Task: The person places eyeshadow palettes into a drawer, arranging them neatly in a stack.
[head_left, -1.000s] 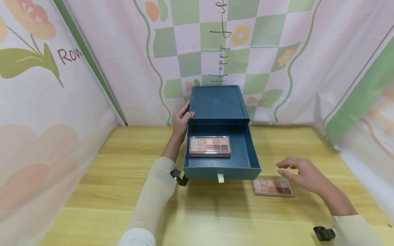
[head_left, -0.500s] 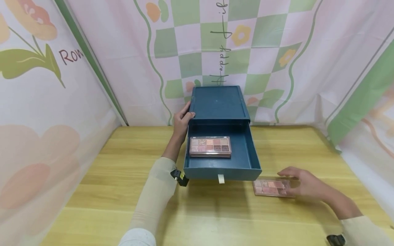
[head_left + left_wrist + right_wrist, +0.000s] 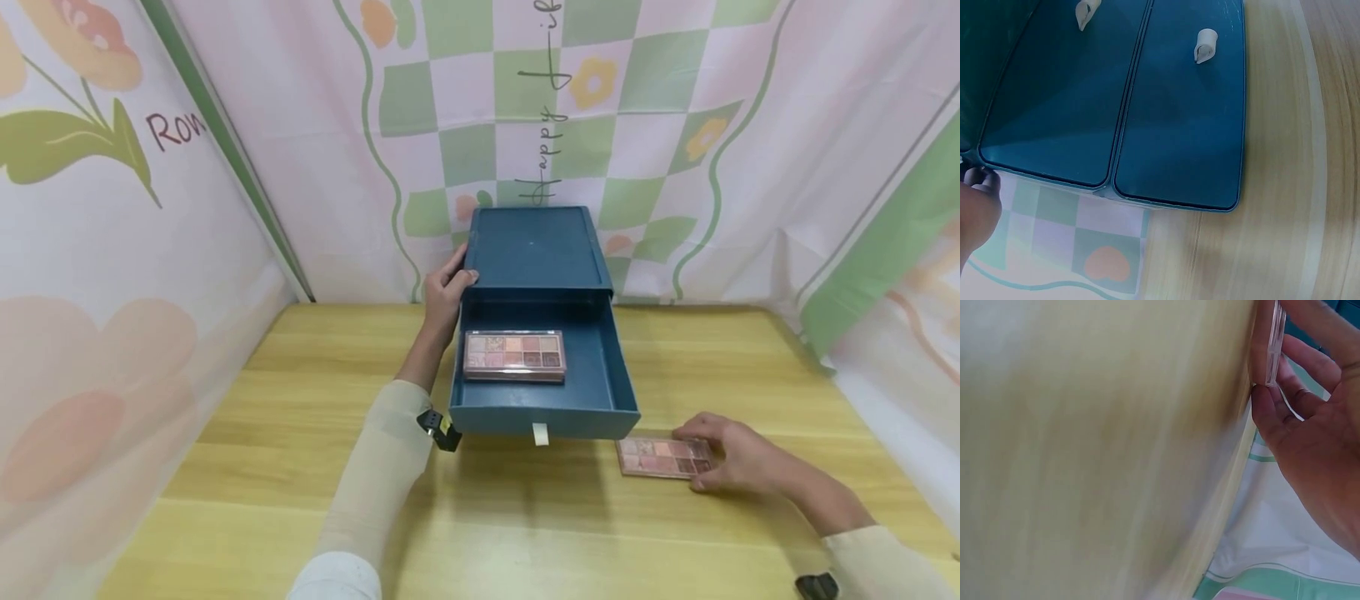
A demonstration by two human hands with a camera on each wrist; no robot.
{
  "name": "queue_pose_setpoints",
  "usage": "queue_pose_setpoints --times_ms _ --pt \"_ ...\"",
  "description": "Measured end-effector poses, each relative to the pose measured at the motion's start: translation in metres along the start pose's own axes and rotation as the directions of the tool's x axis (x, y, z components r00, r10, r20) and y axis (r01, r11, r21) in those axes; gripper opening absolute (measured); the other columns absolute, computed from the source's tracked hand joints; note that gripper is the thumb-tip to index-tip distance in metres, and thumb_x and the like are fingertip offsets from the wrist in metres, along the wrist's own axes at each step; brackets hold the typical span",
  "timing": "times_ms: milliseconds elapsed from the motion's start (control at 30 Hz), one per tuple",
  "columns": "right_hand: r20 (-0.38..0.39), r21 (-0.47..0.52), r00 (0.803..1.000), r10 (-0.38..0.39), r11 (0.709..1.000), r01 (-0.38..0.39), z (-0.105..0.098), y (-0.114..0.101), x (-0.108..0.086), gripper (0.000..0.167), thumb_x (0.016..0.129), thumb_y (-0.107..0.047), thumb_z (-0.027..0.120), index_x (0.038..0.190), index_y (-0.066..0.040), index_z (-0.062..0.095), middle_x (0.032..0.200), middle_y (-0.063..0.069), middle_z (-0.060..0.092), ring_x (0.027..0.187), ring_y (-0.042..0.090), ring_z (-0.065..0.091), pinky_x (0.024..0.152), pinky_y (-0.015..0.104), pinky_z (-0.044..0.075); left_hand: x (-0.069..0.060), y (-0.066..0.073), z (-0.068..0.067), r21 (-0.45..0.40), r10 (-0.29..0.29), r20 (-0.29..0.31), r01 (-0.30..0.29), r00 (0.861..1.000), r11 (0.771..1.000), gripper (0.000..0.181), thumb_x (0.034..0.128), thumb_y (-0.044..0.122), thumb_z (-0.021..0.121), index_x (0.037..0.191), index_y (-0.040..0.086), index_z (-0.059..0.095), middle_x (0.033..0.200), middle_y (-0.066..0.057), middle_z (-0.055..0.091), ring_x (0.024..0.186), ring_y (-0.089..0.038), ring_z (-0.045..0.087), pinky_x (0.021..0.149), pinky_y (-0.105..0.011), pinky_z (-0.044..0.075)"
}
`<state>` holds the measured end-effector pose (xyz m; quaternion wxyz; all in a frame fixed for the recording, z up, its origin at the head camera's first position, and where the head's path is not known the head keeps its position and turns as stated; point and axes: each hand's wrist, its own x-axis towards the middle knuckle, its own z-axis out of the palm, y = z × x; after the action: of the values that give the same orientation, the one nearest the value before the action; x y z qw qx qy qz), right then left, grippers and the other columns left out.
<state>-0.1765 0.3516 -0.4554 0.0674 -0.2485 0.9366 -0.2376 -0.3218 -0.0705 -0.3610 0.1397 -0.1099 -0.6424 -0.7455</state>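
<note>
A blue drawer unit [image 3: 532,246] stands at the middle back, its top drawer [image 3: 543,423] pulled out. An eyeshadow palette [image 3: 513,357] lies inside that drawer, on the left. My left hand [image 3: 442,292] holds the unit's upper left edge, thumb over the top and fingers along the side. In the left wrist view only part of the left hand [image 3: 975,209] shows, by the unit's corner. Right of the unit is a second eyeshadow palette [image 3: 660,458], its right end pinched by my right hand [image 3: 738,458]. The right wrist view shows fingers round this clear-edged palette [image 3: 1270,353].
Two closed drawers with white pull tabs [image 3: 1205,47] sit below the pulled-out one. Its front overhangs the wooden table [image 3: 300,467]. Printed cloth [image 3: 300,167] hangs behind the table and on both sides.
My right hand has come down from above the second palette and taken its right end between thumb and fingers. My left hand, the unit and the palette in the drawer stay put.
</note>
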Motion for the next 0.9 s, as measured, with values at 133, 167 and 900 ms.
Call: queue_pose_setpoints --times_ms 133,167,900 --pt "-0.009 -0.011 1.0 -0.004 1.0 0.004 -0.0002 0.0011 0.0009 0.067 0.062 -0.037 0.093 0.119 -0.008 0.073 0.115 0.002 0.069 0.104 -0.008 0.053 0.092 0.017 0.047 0.0005 0.0007 0.0004 -0.007 -0.003 0.0 0.003 1.0 1.0 0.061 0.0865 0.011 0.056 0.147 0.004 0.053 0.156 -0.011 0.05 0.148 -0.024 0.044 0.123 -0.042 0.035" --pt "-0.011 -0.014 1.0 -0.004 1.0 0.004 0.0001 0.0012 0.0009 0.066 0.062 -0.036 0.093 0.118 -0.009 0.073 0.115 0.001 0.069 0.104 -0.007 0.054 0.092 0.018 0.048 0.0004 0.0006 0.0004 -0.009 -0.005 0.0 0.005 1.0 1.0 0.061 0.0864 0.011 0.056 0.147 0.004 0.052 0.156 -0.011 0.05 0.148 -0.024 0.044 0.123 -0.042 0.035" --pt "-0.025 0.044 0.998 0.06 0.997 -0.059 -0.0015 -0.0013 -0.0044 0.067 0.061 -0.038 0.094 0.119 -0.012 0.074 0.11 -0.006 0.068 0.099 -0.01 0.052 0.088 0.013 0.044 0.0005 0.0008 0.0008 -0.006 -0.002 0.004 0.002 1.0 1.0 0.062 0.0868 0.01 0.056 0.148 0.005 0.051 0.157 -0.01 0.049 0.15 -0.023 0.042 0.123 -0.042 0.035"
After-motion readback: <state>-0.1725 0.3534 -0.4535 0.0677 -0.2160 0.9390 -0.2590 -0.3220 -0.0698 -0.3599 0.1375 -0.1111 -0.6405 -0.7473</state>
